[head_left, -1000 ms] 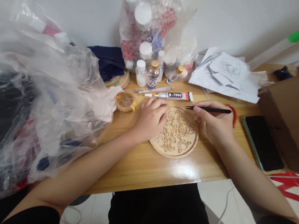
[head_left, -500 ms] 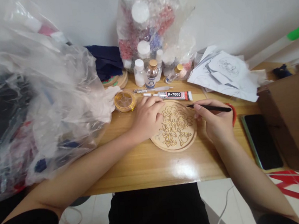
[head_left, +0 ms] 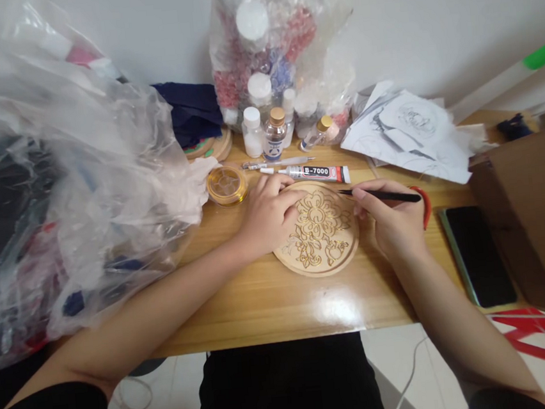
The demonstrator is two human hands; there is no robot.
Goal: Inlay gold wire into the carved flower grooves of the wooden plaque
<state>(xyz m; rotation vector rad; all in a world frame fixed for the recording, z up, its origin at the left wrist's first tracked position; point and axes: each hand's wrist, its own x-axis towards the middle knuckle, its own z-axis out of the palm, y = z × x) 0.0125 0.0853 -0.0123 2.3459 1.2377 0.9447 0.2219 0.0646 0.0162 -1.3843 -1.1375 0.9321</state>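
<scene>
A round wooden board (head_left: 320, 261) lies on the table, with a raised flower pattern outlined in gold wire on its face. My left hand (head_left: 268, 218) rests over its upper left edge, fingers stretched out and thumb lying on the board. In my right hand (head_left: 394, 218) I grip black tweezers (head_left: 387, 196), their tip pointing left over the board's upper right rim. Just beyond the board lies a glue tube (head_left: 317, 172) marked B-7000. Left of my left hand sits a spool of gold wire (head_left: 227, 186). Red-handled scissors (head_left: 425, 206) show partly behind my right hand.
Small bottles (head_left: 274, 137) and a pen (head_left: 278, 163) stand or lie behind the glue. Plastic bags (head_left: 154, 177) crowd the left. Sketched papers (head_left: 407, 130) lie at the back right. A phone (head_left: 480, 255) and a cardboard box (head_left: 534, 218) are at the right edge.
The view has shifted very slightly. Both hands, the tweezers and the board keep nearly the same positions.
</scene>
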